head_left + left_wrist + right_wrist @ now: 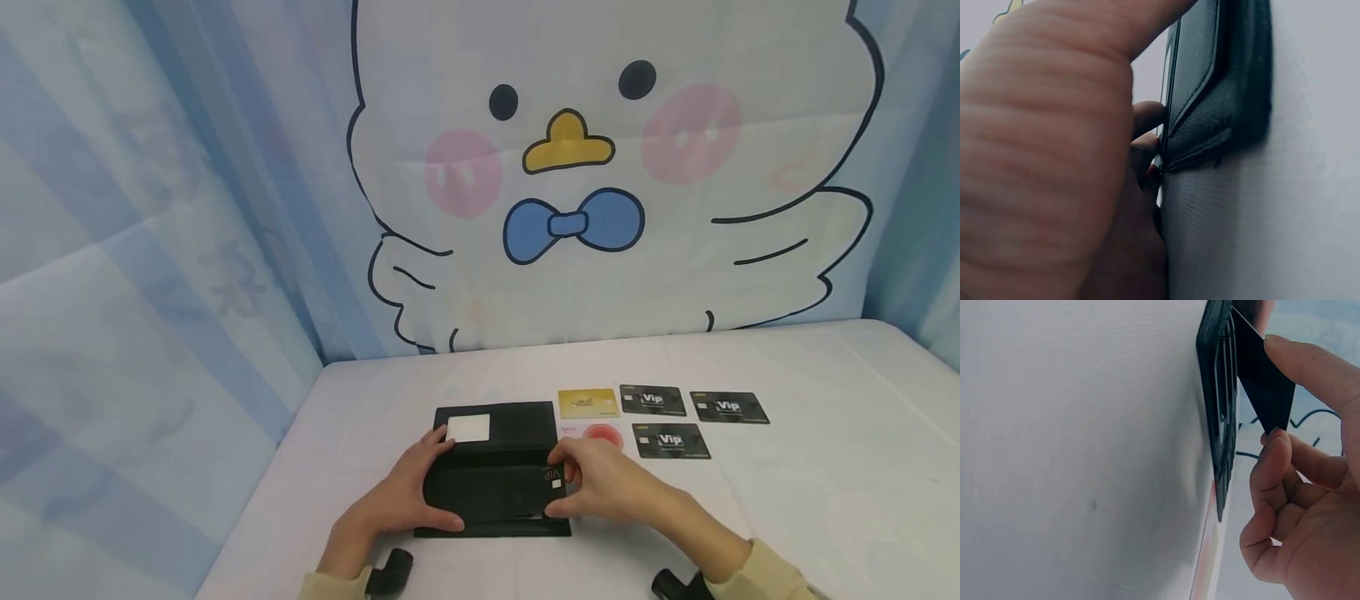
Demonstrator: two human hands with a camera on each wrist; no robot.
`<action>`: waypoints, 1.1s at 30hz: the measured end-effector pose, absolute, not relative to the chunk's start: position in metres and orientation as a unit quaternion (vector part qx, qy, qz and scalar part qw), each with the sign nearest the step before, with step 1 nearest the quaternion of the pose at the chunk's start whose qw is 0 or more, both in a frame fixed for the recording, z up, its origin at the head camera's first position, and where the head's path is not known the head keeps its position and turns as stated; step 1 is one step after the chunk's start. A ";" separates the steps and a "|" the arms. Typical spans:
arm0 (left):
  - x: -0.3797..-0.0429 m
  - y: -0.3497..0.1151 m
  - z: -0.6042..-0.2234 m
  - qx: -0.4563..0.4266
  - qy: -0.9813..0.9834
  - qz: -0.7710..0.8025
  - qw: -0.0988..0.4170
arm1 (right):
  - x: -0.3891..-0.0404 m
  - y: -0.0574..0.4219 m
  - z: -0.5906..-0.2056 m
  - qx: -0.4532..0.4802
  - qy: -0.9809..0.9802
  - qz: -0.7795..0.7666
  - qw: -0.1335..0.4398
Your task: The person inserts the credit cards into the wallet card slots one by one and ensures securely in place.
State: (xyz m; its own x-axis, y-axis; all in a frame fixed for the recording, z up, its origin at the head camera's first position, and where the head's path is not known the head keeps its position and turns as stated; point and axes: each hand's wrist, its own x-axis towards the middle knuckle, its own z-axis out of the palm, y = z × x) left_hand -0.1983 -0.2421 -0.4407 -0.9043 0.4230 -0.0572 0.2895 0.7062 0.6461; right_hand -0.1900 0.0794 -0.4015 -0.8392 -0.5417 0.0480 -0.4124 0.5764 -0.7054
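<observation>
A black wallet [487, 492] lies unfolded on the table, with a white card [468, 428] in its upper left part. My left hand [401, 492] holds the wallet's left side, thumb on the lower panel and forefinger beside the white card. Between thumb and fingers my right hand [611, 483] pinches a black VIP card [555, 477] at the wallet's right end. From the right wrist, the black card [1266, 378] stands tilted away from the layered slots [1225, 387]. Whether the card's far end is in a slot is hidden.
Beyond my right hand lie a gold card [588, 403], several black Vip cards [652, 400] and a partly covered card with a red circle [603, 433]. A curtain with a cartoon bird [570, 225] hangs behind the white table [840, 467].
</observation>
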 end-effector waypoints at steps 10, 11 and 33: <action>-0.198 -0.243 -0.440 0.195 0.917 0.332 0.101 | -0.190 0.081 -0.407 -0.281 0.879 -0.371 0.103; -0.198 -0.243 -0.440 0.196 0.917 0.332 0.102 | -0.190 0.083 -0.407 -0.284 0.879 -0.370 0.103; -0.198 -0.241 -0.439 0.191 0.919 0.329 0.101 | -0.188 0.085 -0.411 -0.296 0.866 -0.393 0.094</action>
